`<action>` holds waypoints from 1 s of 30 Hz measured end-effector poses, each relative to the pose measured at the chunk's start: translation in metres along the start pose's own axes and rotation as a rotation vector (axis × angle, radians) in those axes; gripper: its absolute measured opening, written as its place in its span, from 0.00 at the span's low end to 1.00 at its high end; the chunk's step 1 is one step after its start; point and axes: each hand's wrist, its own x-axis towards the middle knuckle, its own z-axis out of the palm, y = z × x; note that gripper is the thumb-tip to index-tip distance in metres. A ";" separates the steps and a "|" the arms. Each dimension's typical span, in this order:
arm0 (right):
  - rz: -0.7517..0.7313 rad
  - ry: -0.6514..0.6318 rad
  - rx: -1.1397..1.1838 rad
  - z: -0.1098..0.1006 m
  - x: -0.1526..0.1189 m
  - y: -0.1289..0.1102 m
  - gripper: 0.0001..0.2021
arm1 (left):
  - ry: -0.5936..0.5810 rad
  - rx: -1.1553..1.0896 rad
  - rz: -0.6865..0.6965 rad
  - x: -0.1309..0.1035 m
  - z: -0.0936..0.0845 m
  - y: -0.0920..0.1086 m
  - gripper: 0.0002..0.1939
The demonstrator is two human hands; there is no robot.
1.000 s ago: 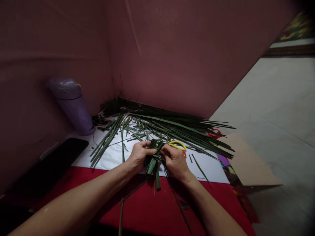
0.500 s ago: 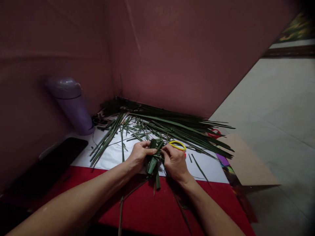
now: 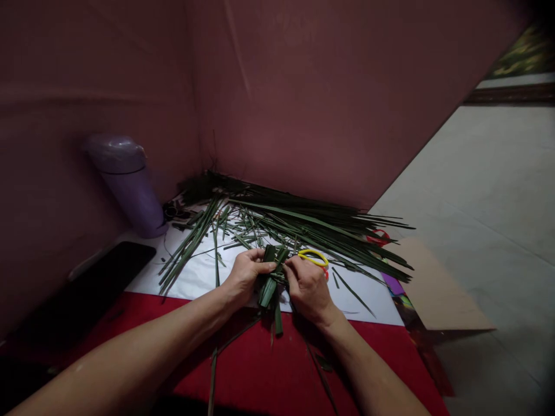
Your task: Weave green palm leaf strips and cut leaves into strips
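"Where's the bundle [image 3: 267,291]?"
"Between both hands, over the white sheet [image 3: 191,276]. Left hand [image 3: 243,276] grips its nine o'clock side; right hand [image 3: 310,289] pinches its three."
"Around it?"
"Yellow loop [image 3: 319,263] at two o'clock, leaves [image 3: 321,217] at one."

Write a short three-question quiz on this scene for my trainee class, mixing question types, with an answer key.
1. Multiple choice. What does the left hand hold between its fingers?
A) the brown board
B) green leaves
C) the red cloth
2. True or false? The yellow loop lies nearer the right hand than the left.
3. Fill in the blank. The tall container at the left of the picture is ____ in colour.

Key: 1 B; 2 true; 3 purple.
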 end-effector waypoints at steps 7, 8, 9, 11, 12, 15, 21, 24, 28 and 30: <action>0.067 -0.041 0.085 0.002 -0.001 -0.003 0.07 | 0.010 0.010 0.021 0.001 -0.001 -0.001 0.13; 0.048 -0.042 0.064 0.001 -0.001 -0.002 0.07 | 0.006 0.020 0.031 0.001 -0.001 -0.001 0.13; 0.020 -0.040 0.028 0.000 -0.001 -0.001 0.07 | 0.003 0.029 0.040 0.001 -0.001 -0.001 0.13; -0.060 -0.029 -0.071 -0.003 0.000 0.002 0.08 | 0.003 0.043 0.056 0.001 -0.001 0.000 0.13; -0.103 -0.025 -0.124 -0.004 0.001 0.003 0.09 | 0.001 0.047 0.062 0.001 -0.001 0.000 0.13; -0.184 -0.029 -0.244 -0.007 0.004 0.006 0.10 | -0.016 0.055 0.071 0.002 -0.002 -0.001 0.15; -0.062 -0.027 -0.097 -0.004 0.002 0.002 0.09 | -0.004 0.068 0.080 0.003 -0.003 -0.001 0.14; 0.064 -0.063 0.120 -0.001 0.000 -0.002 0.08 | 0.027 0.078 0.075 0.002 -0.003 0.000 0.13; 0.079 -0.083 0.115 -0.001 0.001 -0.001 0.08 | 0.017 0.073 0.075 0.003 -0.003 -0.002 0.13; 0.043 -0.068 0.014 -0.002 0.002 0.002 0.08 | 0.004 0.058 0.076 0.003 -0.003 -0.002 0.13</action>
